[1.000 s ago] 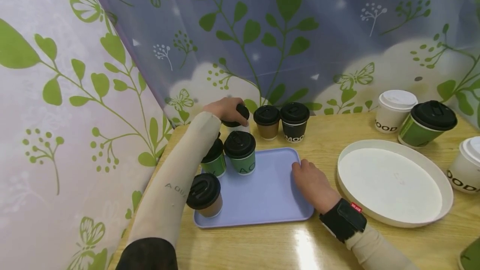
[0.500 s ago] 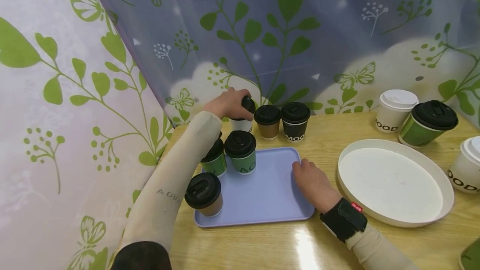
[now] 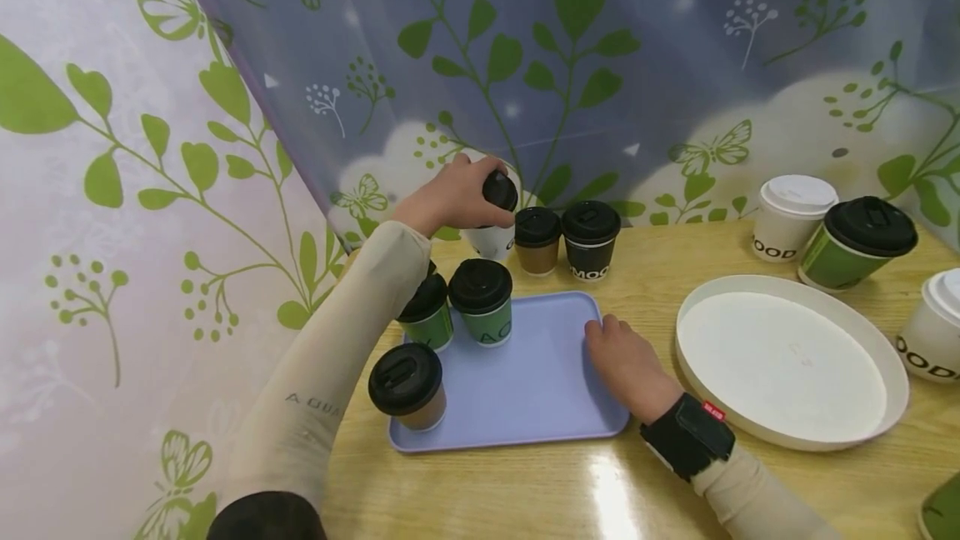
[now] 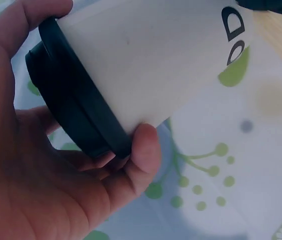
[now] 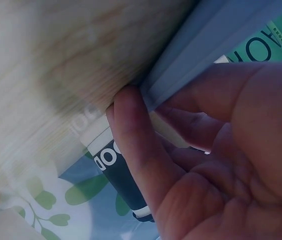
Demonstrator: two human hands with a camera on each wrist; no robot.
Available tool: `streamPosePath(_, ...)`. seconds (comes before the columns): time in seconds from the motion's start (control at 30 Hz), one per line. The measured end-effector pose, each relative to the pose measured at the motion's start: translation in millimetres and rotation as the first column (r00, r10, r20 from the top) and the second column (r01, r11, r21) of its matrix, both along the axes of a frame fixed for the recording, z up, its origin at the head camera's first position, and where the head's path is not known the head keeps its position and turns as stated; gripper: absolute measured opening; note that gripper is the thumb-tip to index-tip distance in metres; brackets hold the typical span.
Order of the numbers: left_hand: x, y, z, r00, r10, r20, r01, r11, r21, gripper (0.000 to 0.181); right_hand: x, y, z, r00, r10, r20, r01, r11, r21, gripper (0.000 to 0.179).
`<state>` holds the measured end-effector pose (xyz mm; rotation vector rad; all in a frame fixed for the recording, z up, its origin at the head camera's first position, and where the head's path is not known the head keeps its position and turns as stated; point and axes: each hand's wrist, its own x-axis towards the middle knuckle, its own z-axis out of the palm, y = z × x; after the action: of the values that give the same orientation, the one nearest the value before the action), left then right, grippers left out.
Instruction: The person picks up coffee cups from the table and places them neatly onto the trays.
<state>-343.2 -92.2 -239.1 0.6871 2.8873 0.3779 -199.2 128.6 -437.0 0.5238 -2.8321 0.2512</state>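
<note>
My left hand (image 3: 459,197) holds a white paper cup (image 3: 491,243) by its black lid (image 4: 76,95), behind the tray. The left wrist view has thumb and fingers spread round the lid's rim, with dark lettering near the cup's base. On the lilac rectangular tray (image 3: 540,398) stand two green lidded cups (image 3: 486,327) and a brown lidded cup (image 3: 423,413), all on its left side. My right hand (image 3: 628,367) pinches the tray's right rim; in the right wrist view, thumb and fingers (image 5: 131,120) meet at the rim's edge.
Right of the held cup stand a brown cup (image 3: 538,260) and a black cup (image 3: 588,258), both black-lidded. A round white tray (image 3: 787,365) lies to the right. Around it are white-lidded cups (image 3: 780,232) and a green cup (image 3: 838,260). A printed cloth (image 3: 675,65) hangs behind.
My left hand has lifted slightly and shifted right with the white cup, bringing it closer to the brown cup at the back. The right hand stays at the tray's rim.
</note>
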Motion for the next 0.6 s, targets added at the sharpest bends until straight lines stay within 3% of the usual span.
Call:
streamPosePath(0.23, 17.0, 9.6, 9.3, 0.995, -0.033, -0.099, 0.038, 0.998, 0.058, 0.066, -0.9, 0, 1.8, 0.999, -0.007, 0.044, 0.007, 1.0, 0.006, 0.006)
streamPosePath(0.6, 56.0, 19.1, 20.6, 0.986, -0.063, -0.154, 0.076, 0.994, 0.081, 0.068, -1.6, 0, 2.5, 0.995, -0.016, 0.103, 0.015, 1.0, 0.011, 0.009)
